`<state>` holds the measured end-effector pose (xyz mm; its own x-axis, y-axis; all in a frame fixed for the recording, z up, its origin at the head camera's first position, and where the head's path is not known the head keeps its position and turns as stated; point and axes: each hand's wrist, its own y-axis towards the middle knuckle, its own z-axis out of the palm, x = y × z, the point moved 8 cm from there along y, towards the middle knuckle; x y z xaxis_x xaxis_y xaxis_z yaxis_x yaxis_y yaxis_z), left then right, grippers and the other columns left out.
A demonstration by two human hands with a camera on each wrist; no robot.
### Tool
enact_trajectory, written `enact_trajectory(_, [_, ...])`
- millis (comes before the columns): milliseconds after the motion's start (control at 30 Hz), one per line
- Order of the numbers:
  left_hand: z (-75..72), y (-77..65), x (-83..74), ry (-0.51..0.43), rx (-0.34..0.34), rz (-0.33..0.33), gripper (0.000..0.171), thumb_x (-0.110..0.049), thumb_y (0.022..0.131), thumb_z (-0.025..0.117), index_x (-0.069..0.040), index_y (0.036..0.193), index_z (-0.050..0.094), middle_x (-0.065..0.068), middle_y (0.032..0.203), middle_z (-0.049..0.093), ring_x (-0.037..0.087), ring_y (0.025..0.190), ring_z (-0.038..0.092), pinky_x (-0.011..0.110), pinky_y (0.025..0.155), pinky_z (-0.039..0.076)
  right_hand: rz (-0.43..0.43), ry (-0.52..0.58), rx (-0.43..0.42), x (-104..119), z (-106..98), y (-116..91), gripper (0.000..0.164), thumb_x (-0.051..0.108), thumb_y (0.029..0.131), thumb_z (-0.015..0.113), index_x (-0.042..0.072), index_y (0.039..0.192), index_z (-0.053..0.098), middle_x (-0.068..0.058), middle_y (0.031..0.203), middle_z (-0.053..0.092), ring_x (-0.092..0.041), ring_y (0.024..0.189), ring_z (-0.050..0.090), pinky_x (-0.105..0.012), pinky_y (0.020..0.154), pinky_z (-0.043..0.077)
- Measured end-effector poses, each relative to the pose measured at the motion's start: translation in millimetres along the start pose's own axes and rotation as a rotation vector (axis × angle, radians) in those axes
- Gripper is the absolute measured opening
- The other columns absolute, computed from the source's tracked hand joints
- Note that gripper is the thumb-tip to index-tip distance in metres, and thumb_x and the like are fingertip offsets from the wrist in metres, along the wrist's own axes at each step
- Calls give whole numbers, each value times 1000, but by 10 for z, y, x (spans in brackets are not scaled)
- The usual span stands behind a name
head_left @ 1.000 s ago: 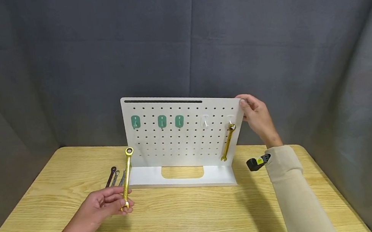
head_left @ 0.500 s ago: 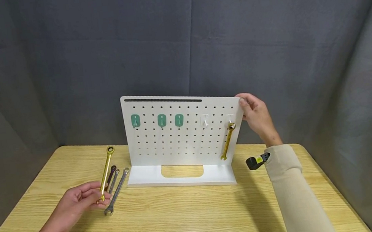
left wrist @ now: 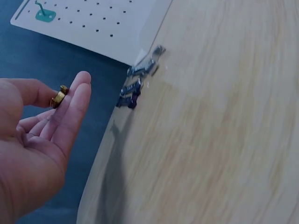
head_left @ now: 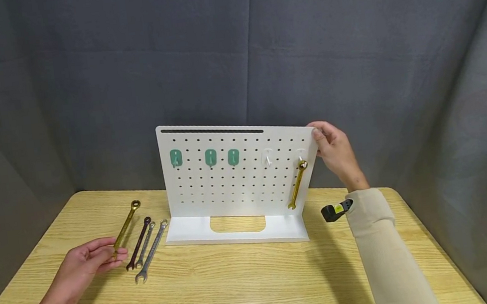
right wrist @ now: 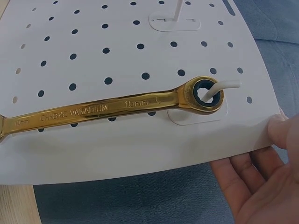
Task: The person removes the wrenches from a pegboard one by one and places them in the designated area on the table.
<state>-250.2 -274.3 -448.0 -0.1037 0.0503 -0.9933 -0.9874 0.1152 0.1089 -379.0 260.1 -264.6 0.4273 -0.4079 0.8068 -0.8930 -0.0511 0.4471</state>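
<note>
Between thumb and fingers my left hand (head_left: 85, 263) pinches a gold combination wrench (head_left: 127, 229) by its open end, the ring end pointing up and away. In the left wrist view only the wrench's gold jaw end (left wrist: 59, 96) shows. My right hand (head_left: 337, 154) grips the upper right corner of a white pegboard (head_left: 229, 183), thumb in front and fingers behind. A second gold wrench (right wrist: 117, 103), marked 10mm, hangs by its ring on a white hook (right wrist: 224, 86) near that corner. To the right of my left hand lie a dark wrench (head_left: 139, 244) and two silver wrenches (head_left: 151, 251).
Three green hooks (head_left: 210, 157) and another white hook (head_left: 267, 157) sit along the pegboard's upper part. Its white base (head_left: 190, 236) stands on the wooden table (head_left: 223, 294). A grey curtain (head_left: 196, 52) encloses the back and sides.
My left hand has moved left with its gold wrench, away from the pegboard, and the wrench leans lower. The loose wrenches now show fully. My right hand stays on the corner.
</note>
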Motion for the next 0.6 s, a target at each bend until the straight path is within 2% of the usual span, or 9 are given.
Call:
enact_trajectory(133, [-74, -4, 39, -50, 2, -15, 40, 4, 106, 50, 29, 135, 37, 14, 101, 76, 21, 91, 76, 31, 80, 61, 9, -7, -7, 3, 5, 0, 37, 26, 111, 46, 3, 138, 58, -19, 129, 62, -28, 115, 61, -50, 99, 55])
enact_trajectory(433, [-152, -15, 174, -5, -30, -139, 48, 1, 108, 49, 28, 142, 29, 12, 104, 76, 17, 94, 75, 31, 84, 61, 5, -13, -11, 0, -13, -1, 37, 26, 111, 46, 2, 137, 58, -20, 129, 62, -27, 114, 61, -51, 99, 55])
enact_trajectory(600, [-163, -15, 235, -18, -17, -156, 47, 0, 108, 49, 27, 142, 30, 11, 106, 76, 17, 96, 74, 31, 86, 60, 2, -15, -7, -11, -3, 11, 37, 25, 112, 45, 1, 138, 58, -21, 128, 62, -27, 113, 62, -50, 98, 55])
